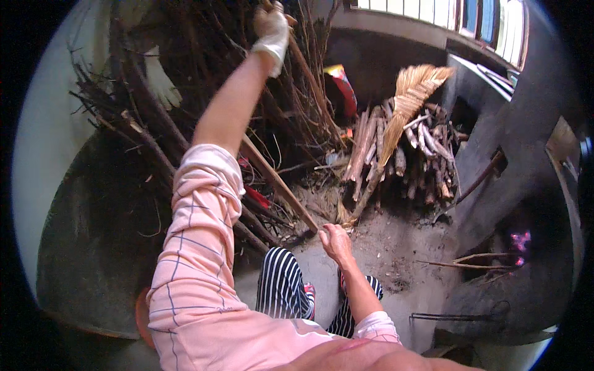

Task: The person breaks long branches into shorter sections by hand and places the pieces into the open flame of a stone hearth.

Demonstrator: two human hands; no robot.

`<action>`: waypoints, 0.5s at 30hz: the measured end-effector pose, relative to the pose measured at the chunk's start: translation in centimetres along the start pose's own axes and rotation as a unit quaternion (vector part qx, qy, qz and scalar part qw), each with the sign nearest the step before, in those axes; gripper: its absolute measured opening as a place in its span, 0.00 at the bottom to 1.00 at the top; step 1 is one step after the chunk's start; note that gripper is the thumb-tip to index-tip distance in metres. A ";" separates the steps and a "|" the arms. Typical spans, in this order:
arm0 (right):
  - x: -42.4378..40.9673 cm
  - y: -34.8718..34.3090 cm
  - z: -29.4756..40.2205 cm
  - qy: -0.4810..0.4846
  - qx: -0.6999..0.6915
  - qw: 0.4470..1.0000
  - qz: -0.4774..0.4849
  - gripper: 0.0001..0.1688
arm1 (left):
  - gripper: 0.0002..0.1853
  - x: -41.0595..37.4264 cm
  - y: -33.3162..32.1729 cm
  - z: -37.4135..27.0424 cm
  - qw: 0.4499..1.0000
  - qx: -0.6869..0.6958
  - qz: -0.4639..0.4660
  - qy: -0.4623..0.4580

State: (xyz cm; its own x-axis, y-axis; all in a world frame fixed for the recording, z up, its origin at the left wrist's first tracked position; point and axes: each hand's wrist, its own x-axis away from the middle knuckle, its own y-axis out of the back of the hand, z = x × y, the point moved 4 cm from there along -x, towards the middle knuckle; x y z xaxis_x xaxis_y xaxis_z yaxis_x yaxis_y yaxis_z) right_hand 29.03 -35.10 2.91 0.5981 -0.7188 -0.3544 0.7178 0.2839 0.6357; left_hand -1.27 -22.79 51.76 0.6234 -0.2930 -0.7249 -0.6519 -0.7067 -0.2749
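My left hand (272, 28), in a white glove, is raised into the pile of brushwood (209, 41) at the top. Its fingers are closed round a thin brown branch (304, 62). Lower down, my bare right hand (337, 244) has its thumb and fingertips on the lower end of a long, squared wooden stick (283, 189). The stick slants up to the left and passes behind my left forearm, so its upper end is hidden. Another white glove (161, 81) hangs among the branches at the upper left.
A straw broom (413, 92) leans against stacked cut firewood (366, 143). At right, thin sticks (482, 265) reach into a stove opening (506, 232) with a pinkish glow. Metal tongs (450, 317) lie below. A dark, rounded surface (93, 241) is at left; a barred window (427, 11) is above.
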 end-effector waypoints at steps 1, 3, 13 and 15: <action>0.1 1.2 -0.5 0.019 -0.001 0.999 -0.042 0.16 | 0.21 2.8 -1.8 -2.3 0.999 0.023 0.025 0.010; 0.8 3.2 -0.8 0.017 -0.025 0.993 -0.118 0.15 | 0.11 6.0 -3.5 -4.6 0.998 0.046 0.007 0.040; 10.4 18.4 8.6 -0.033 0.054 0.930 -0.362 0.29 | 0.09 24.8 -11.2 -11.3 0.953 0.154 0.096 0.243; 13.2 20.2 9.5 -0.056 0.132 0.903 -0.406 0.34 | 0.08 28.5 -12.1 -11.0 0.938 0.156 0.120 0.284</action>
State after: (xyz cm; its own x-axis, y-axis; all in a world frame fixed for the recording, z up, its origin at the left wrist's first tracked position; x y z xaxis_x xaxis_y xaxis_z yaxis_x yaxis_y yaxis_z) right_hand 48.07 -44.92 17.59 -0.1374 -0.6855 -0.7150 0.7848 -0.5157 0.3436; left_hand 29.09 -29.66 41.36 0.5140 -0.7783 -0.3607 -0.8427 -0.3795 -0.3820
